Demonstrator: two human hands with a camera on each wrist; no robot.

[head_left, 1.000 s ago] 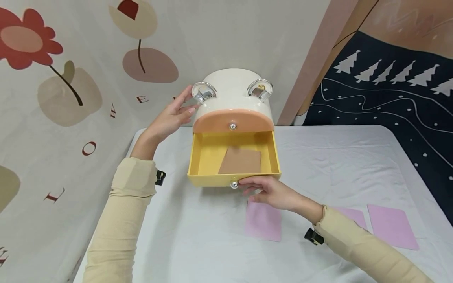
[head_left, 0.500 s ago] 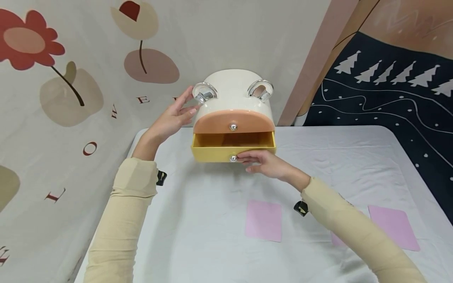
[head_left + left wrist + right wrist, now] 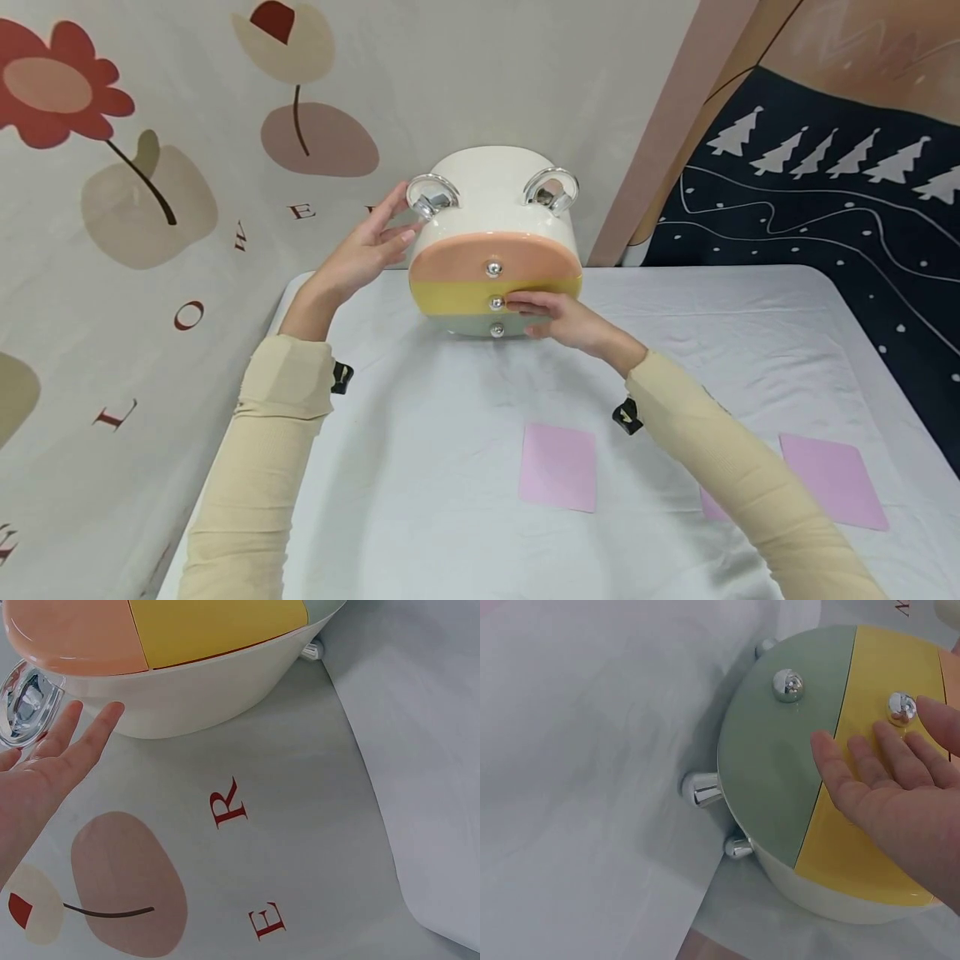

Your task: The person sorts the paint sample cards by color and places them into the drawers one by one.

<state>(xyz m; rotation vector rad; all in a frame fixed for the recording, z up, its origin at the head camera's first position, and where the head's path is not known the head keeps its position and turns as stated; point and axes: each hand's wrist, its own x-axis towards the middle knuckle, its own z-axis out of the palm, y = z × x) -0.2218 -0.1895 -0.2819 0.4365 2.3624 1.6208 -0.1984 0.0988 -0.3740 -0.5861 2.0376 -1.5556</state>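
A small white drawer cabinet (image 3: pixel 491 187) with silver ear-like rings stands at the back of the table. Its orange, yellow (image 3: pixel 450 297) and green (image 3: pixel 787 757) drawer fronts are flush, each with a silver knob. My left hand (image 3: pixel 367 250) has its fingers extended along the cabinet's left side, by the left ring (image 3: pixel 433 196). Loosely stretched, the fingers of my right hand (image 3: pixel 577 323) lie against the yellow front, just right of its knob (image 3: pixel 496 303). The right wrist view shows those fingers spread before the yellow front. The inside of the drawers is hidden.
A pink sheet (image 3: pixel 558 467) lies on the white-covered table (image 3: pixel 420 500) in front of the cabinet. Another pink sheet (image 3: pixel 836 483) lies at the right, and a third (image 3: pixel 712 505) is partly covered by the right sleeve. A printed wall cloth (image 3: pixel 615 67) hangs behind.
The yellow drawer, pulled out with a brown sheet inside, has slid back into the cabinet under my right hand, exposing the green front. My left hand has stayed at the cabinet's side.
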